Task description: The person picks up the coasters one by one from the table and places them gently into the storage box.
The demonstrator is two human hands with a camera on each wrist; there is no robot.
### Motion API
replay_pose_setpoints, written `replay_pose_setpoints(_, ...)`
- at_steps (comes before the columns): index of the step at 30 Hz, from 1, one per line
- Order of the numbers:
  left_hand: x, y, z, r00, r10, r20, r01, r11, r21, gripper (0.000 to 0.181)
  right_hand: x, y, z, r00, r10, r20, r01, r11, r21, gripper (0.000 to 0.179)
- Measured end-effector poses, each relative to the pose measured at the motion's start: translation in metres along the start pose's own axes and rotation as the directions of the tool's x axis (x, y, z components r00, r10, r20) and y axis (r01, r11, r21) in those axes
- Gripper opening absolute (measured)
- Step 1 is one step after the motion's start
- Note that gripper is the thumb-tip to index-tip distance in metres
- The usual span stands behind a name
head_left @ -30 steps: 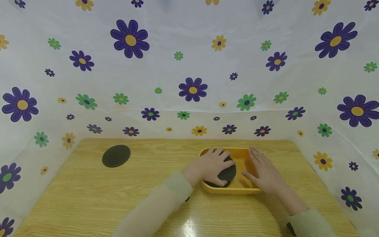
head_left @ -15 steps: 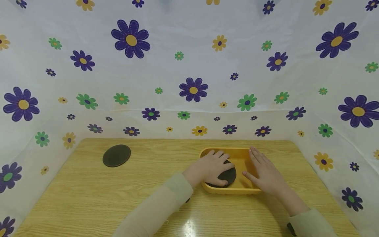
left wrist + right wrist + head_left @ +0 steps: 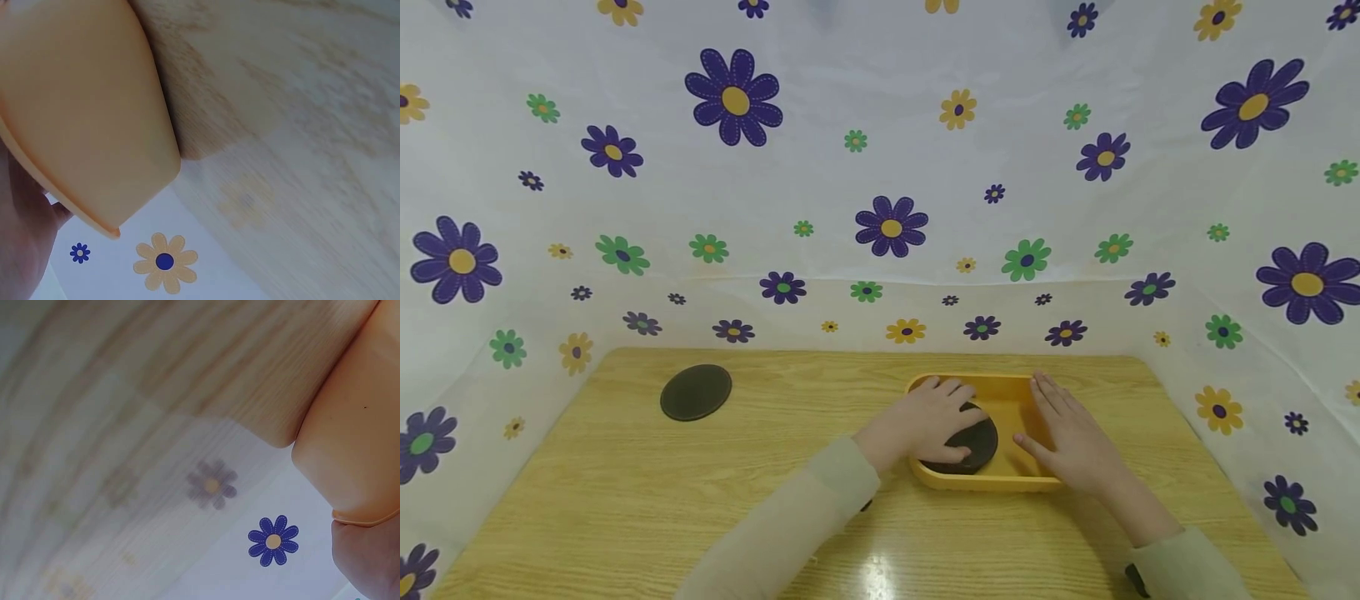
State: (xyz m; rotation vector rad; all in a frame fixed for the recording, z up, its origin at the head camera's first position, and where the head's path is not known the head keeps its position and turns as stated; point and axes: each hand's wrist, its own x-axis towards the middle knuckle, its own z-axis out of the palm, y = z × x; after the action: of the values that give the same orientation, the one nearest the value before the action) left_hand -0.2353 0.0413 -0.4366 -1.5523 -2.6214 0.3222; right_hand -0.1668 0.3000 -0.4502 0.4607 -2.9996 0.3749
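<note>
A black round coaster (image 3: 977, 443) lies in the left part of an orange tray (image 3: 947, 482) in the head view. Over it is my left hand (image 3: 921, 421), fingers spread and thumb near the coaster's front edge; whether the fingertips touch it is unclear. My right hand (image 3: 1075, 442) rests across the tray's right end with straight fingers, the thumb reaching inside. A second black coaster (image 3: 696, 392) lies flat at the table's back left. Both wrist views show mainly the outer walls of the orange tray (image 3: 81, 106), with part of the right hand (image 3: 369, 556) at its rim.
The wood-grain table (image 3: 715, 492) carries the tray at its back right. A white flowered cloth (image 3: 820, 183) hangs behind the table and along both sides.
My left hand has lowered a coaster onto the one beneath it in the tray, then drawn slightly left with its fingers loosened. My right hand has stayed put.
</note>
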Motion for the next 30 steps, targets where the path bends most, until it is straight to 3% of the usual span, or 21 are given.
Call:
replay_pose_setpoints(13,-0.009,-0.018,-0.004,0.999,-0.03,-0.033,0.03,1.0,0.006,0.06,0.0,0.001,0.002,1.0,-0.004,-0.011,0.004,1.0,-0.015,0.091)
replay_pose_setpoints(30,-0.039,-0.059,-0.004,0.988,-0.147,-0.05,0.141,0.984,-0.107,0.056,-0.001,0.0,0.0,1.0,0.0,-0.005,0.0,1.0,-0.002,0.091)
